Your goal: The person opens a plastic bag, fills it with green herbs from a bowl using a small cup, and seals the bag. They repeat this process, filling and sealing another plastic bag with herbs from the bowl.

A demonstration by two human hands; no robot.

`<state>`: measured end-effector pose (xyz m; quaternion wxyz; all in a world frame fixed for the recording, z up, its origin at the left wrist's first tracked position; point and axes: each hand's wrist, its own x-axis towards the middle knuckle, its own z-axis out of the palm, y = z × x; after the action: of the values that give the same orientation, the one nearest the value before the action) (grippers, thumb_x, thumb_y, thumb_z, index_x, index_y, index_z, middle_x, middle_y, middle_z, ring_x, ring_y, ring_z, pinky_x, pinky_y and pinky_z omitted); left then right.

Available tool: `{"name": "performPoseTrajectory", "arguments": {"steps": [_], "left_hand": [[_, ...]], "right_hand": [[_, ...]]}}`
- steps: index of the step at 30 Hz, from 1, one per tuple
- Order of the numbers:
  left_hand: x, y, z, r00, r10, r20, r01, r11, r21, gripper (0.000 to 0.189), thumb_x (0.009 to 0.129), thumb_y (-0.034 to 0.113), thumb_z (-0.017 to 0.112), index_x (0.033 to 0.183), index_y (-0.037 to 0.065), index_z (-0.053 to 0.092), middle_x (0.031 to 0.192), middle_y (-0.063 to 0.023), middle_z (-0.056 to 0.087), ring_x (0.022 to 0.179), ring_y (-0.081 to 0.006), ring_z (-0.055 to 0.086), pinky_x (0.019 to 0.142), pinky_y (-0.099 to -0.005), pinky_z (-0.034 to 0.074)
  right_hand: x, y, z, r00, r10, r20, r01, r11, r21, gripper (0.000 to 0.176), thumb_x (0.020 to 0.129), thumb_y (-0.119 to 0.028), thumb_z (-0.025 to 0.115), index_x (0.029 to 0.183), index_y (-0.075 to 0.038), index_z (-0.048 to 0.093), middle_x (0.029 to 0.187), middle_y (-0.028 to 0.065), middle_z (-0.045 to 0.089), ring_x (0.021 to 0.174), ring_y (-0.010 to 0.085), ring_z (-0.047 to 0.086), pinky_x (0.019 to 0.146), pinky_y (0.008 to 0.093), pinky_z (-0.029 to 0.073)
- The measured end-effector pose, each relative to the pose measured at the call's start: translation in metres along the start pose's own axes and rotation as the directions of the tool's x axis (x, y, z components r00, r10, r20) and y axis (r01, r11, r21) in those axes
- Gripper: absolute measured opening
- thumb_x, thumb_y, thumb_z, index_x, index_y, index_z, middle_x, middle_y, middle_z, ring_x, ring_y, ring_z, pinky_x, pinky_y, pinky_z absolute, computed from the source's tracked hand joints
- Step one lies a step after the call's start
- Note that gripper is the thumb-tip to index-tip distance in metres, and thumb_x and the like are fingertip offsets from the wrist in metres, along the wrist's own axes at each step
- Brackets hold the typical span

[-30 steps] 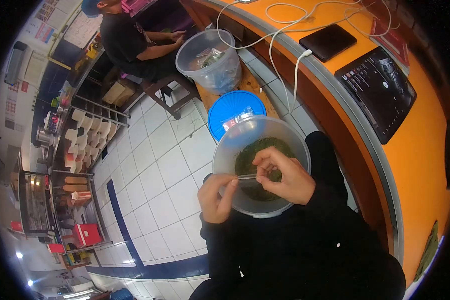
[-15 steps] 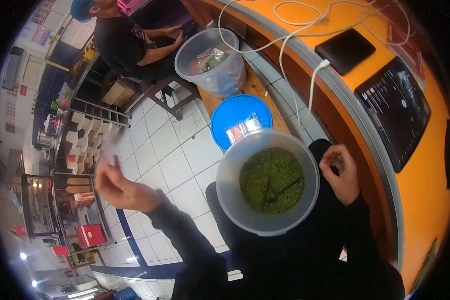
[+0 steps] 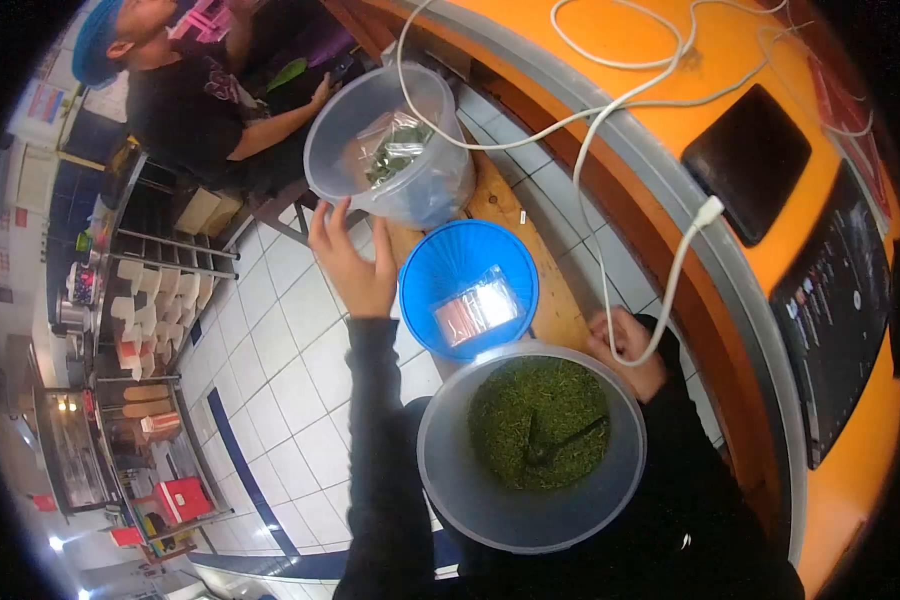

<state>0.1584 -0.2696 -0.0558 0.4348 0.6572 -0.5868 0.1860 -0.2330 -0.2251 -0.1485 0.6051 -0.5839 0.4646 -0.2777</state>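
My left hand (image 3: 357, 265) reaches forward with fingers spread and nothing in it, close to the near side of a clear plastic bucket (image 3: 450, 180) holding filled plastic bags (image 3: 395, 155). My right hand (image 3: 627, 352) is curled at the right rim of a second translucent bucket (image 3: 450, 495); what its fingers hold, if anything, is hidden. Chopped green herbs (image 3: 500, 420) fill the bottom of this bucket, with a black spoon (image 3: 573, 438) lying in them. Between the buckets, flat clear plastic bags (image 3: 482, 308) rest on a blue lid (image 3: 435, 255).
A wooden bench (image 3: 555, 290) supports the far bucket and lid. On the orange counter (image 3: 640, 30) at right lie a black tablet (image 3: 835, 310), a dark flat device (image 3: 748, 160) and a white cable (image 3: 595, 150). A person (image 3: 185, 110) sits at upper left, near shelves of white cartons (image 3: 150, 310).
My left hand has swung from the far left toward the bucket of bags, its fingers opening. My right hand has moved forward and left to the herb bucket's rim. The view has shifted.
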Motion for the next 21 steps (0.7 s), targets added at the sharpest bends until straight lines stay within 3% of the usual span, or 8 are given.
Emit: {"name": "performPoseTrajectory", "arguments": {"steps": [2, 3, 5, 6, 8, 12, 19, 21], "left_hand": [[-0.047, -0.010, -0.004, 0.990, -0.126, -0.062, 0.126, 0.992, 0.003, 0.045, 0.095, 0.017, 0.075, 0.133, 0.000, 0.060, 0.136, -0.0219, 0.055, 0.127, -0.0368, 0.055, 0.111, -0.0465, 0.042], [-0.074, -0.009, -0.006, 0.955, -0.295, -0.015, 0.294, 0.954, -0.062, 0.045, 0.094, 0.018, 0.076, 0.132, 0.000, 0.060, 0.132, -0.0201, 0.056, 0.118, -0.0335, 0.056, 0.104, -0.0438, 0.045], [-0.128, -0.004, 0.004, 0.839, -0.534, 0.105, 0.544, 0.830, -0.123, 0.046, 0.094, 0.020, 0.078, 0.132, 0.001, 0.061, 0.126, -0.0159, 0.058, 0.104, -0.0260, 0.059, 0.091, -0.0377, 0.050], [-0.154, -0.005, 0.013, 0.773, -0.609, 0.177, 0.631, 0.766, -0.121, 0.049, 0.093, 0.022, 0.081, 0.133, 0.002, 0.061, 0.124, -0.0136, 0.058, 0.098, -0.0219, 0.060, 0.084, -0.0344, 0.051], [-0.182, -0.001, 0.018, 0.727, -0.605, 0.325, 0.640, 0.768, -0.002, 0.054, 0.091, 0.028, 0.084, 0.132, 0.001, 0.061, 0.123, -0.0136, 0.059, 0.098, -0.0234, 0.059, 0.083, -0.0350, 0.052], [-0.176, -0.001, 0.023, 0.748, -0.476, 0.463, 0.501, 0.862, 0.077, 0.060, 0.085, 0.036, 0.088, 0.130, 0.006, 0.063, 0.121, -0.0169, 0.062, 0.104, -0.0326, 0.066, 0.087, -0.0419, 0.054], [-0.165, -0.001, 0.027, 0.626, -0.557, 0.545, 0.585, 0.798, 0.145, 0.047, 0.082, 0.037, 0.086, 0.116, 0.009, 0.068, 0.118, -0.0133, 0.064, 0.106, -0.0369, 0.067, 0.089, -0.0478, 0.055], [-0.167, -0.003, 0.029, 0.647, -0.537, 0.541, 0.577, 0.809, 0.113, 0.047, 0.082, 0.036, 0.086, 0.116, 0.009, 0.068, 0.117, -0.0132, 0.064, 0.106, -0.0366, 0.067, 0.089, -0.0476, 0.055]], "right_hand": [[0.037, -0.017, 0.023, 1.000, 0.007, 0.009, -0.006, 0.991, -0.135, 0.021, 0.101, -0.011, 0.068, 0.120, -0.003, 0.064, 0.100, 0.0092, 0.070, 0.091, 0.0183, 0.069, 0.082, 0.0336, 0.055], [0.057, -0.003, 0.033, 1.000, 0.018, 0.022, -0.015, 0.990, -0.137, 0.021, 0.101, -0.011, 0.068, 0.120, -0.003, 0.064, 0.100, 0.0092, 0.070, 0.091, 0.0183, 0.069, 0.082, 0.0336, 0.055], [0.102, 0.042, 0.061, 0.988, -0.137, 0.074, 0.132, 0.989, 0.064, 0.020, 0.101, -0.011, 0.067, 0.118, 0.000, 0.067, 0.098, 0.0105, 0.072, 0.087, 0.0194, 0.070, 0.081, 0.0346, 0.055], [0.115, 0.048, 0.069, 0.988, -0.132, 0.085, 0.127, 0.990, 0.058, 0.020, 0.101, -0.011, 0.067, 0.118, 0.000, 0.067, 0.098, 0.0105, 0.072, 0.087, 0.0194, 0.070, 0.081, 0.0346, 0.055], [0.135, 0.050, 0.086, 0.990, -0.081, 0.114, 0.100, 0.979, -0.177, 0.016, 0.100, -0.009, 0.065, 0.112, 0.001, 0.070, 0.093, 0.0121, 0.073, 0.085, 0.0198, 0.069, 0.079, 0.0345, 0.054], [0.144, 0.057, 0.102, 0.989, -0.133, 0.070, 0.143, 0.976, -0.166, 0.014, 0.098, -0.006, 0.065, 0.110, -0.001, 0.072, 0.088, 0.0125, 0.073, 0.080, 0.0202, 0.068, 0.074, 0.0339, 0.054], [0.147, 0.064, 0.095, 0.990, -0.065, 0.129, 0.082, 0.987, -0.136, 0.024, 0.094, -0.021, 0.079, 0.111, -0.003, 0.077, 0.085, 0.0067, 0.071, 0.076, 0.0166, 0.065, 0.071, 0.0322, 0.054], [0.141, 0.036, 0.095, 0.991, -0.017, 0.133, 0.043, 0.979, -0.198, 0.025, 0.093, -0.022, 0.080, 0.109, -0.003, 0.077, 0.089, 0.0059, 0.072, 0.079, 0.0148, 0.065, 0.073, 0.0313, 0.054]]}}
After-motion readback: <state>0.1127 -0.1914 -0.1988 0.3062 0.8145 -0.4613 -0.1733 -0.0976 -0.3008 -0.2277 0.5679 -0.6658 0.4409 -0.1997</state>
